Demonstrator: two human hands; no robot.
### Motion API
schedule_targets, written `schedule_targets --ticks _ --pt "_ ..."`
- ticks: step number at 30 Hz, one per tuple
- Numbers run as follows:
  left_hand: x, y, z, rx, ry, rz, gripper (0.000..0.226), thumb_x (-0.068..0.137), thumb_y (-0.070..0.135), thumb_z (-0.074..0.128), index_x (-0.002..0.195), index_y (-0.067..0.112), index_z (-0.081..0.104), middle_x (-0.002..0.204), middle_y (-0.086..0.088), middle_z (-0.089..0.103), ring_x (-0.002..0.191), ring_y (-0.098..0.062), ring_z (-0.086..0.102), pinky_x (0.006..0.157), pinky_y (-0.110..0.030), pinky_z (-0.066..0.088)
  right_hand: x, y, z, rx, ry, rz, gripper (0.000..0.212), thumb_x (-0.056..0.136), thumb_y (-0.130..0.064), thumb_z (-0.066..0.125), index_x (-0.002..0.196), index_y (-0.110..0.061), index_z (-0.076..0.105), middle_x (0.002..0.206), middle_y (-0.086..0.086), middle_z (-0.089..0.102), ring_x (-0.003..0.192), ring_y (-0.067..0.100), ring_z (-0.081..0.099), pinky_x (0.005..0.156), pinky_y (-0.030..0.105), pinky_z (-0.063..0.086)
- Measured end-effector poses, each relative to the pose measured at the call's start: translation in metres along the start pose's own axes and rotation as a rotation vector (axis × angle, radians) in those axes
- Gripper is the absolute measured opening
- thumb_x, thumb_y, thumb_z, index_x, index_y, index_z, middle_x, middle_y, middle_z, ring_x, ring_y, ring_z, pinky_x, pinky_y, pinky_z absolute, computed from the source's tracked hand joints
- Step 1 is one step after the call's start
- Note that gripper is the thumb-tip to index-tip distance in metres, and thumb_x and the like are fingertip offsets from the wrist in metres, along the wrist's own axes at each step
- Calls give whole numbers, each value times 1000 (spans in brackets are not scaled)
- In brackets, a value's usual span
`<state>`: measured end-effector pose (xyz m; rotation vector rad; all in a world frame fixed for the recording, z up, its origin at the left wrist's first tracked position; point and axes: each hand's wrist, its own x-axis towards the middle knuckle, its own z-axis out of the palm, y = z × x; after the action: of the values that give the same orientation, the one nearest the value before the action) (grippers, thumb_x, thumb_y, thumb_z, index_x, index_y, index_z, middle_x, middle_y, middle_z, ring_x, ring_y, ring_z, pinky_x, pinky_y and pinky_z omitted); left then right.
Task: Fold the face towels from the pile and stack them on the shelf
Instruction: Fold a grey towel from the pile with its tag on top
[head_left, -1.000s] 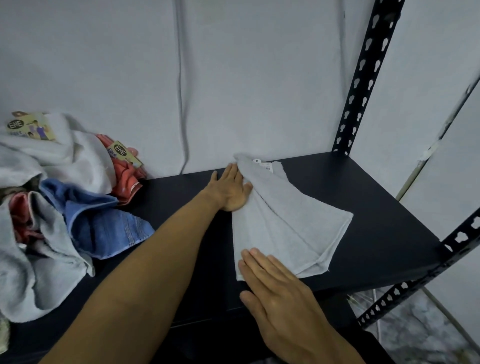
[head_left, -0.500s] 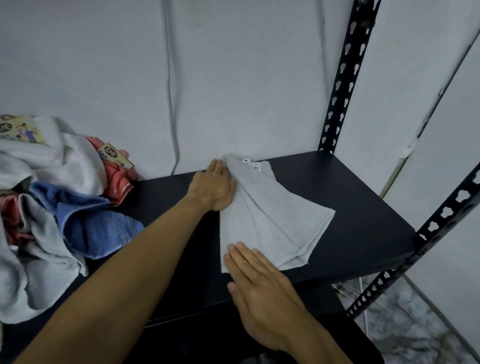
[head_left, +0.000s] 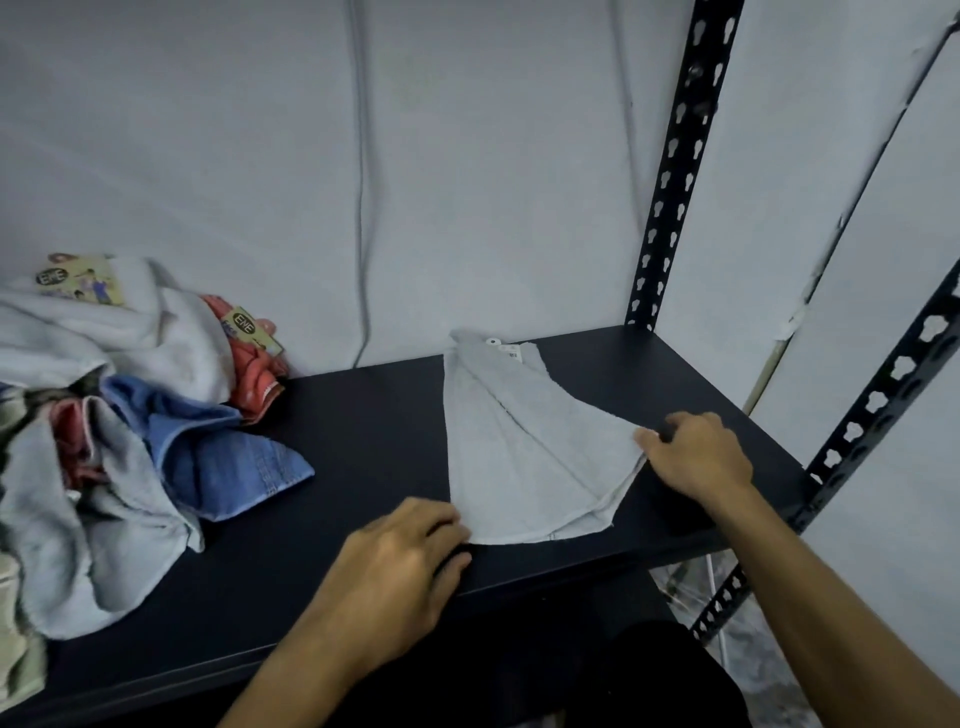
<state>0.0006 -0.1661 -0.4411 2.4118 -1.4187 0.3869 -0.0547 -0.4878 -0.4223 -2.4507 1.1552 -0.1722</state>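
- Grey towel (head_left: 524, 467) lay partly folded on the black shelf (head_left: 363, 441), right of the middle, its narrow end toward the back wall and its wide end toward me.
- A small white tag (head_left: 501, 347) showed at the far end of that towel, close to the wall.
- My left hand (head_left: 400, 566) sat at the towel's near left corner, fingers curled down on the hem; I judged it pinching the cloth against the shelf.
- My right hand (head_left: 696, 457) was at the towel's right corner, fingers bent and the thumb tip on the edge, gripping the fabric there.
- Both of my hands were on the same towel, one at each lower corner, with the cloth flat between them.
- The pile (head_left: 104, 431) of unfolded towels filled the left end of the shelf, well apart from the grey one.
- In the pile I saw a blue towel (head_left: 223, 462) sticking out toward the middle, a coral towel (head_left: 254, 369) against the wall, and a pale white towel (head_left: 171, 343) on top.
- Two printed card labels (head_left: 83, 280) sat on the pile, one on the white cloth and one on the coral.
- A perforated black upright (head_left: 675, 171) rose from the shelf's back right corner.
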Motion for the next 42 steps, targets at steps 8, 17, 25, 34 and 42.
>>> schedule_targets --ticks 8,17,25,34,42 --pt "-5 3 13 61 76 -13 15 82 22 77 97 20 73 104 7 65 87 -9 64 53 -23 53 -3 -15 -4 79 -3 3 19 88 -19 56 97 -5 67 100 13 68 91 33 62 78 41 51" --pt "-2 4 27 54 124 -14 20 74 7 80 89 15 71 94 6 66 77 -11 63 51 -28 53 -45 -49 -23 694 263 -333 6 90 -25 64 91 -31 65 87 -15 65 81 3 62 78 31 53" --pt "-7 6 30 -25 182 -66 18 83 14 77 101 15 76 104 6 69 86 -8 65 58 -26 57 -105 -77 36 369 252 -926 20 92 -23 58 109 -27 69 98 -14 63 91 5 56 66 29 52" --pt "-16 4 39 -81 267 -92 30 79 6 79 108 14 76 106 6 69 92 -8 64 62 -25 57 -116 -71 73 202 376 -1020 18 85 -29 54 86 -25 72 76 -15 64 71 8 57 48 18 41" --pt "-17 3 42 -103 339 -92 19 81 10 78 100 14 77 101 7 73 93 -6 65 73 -22 57 -111 -62 88 157 427 -1096 14 86 -21 60 87 -20 75 79 -13 67 71 11 58 54 21 47"
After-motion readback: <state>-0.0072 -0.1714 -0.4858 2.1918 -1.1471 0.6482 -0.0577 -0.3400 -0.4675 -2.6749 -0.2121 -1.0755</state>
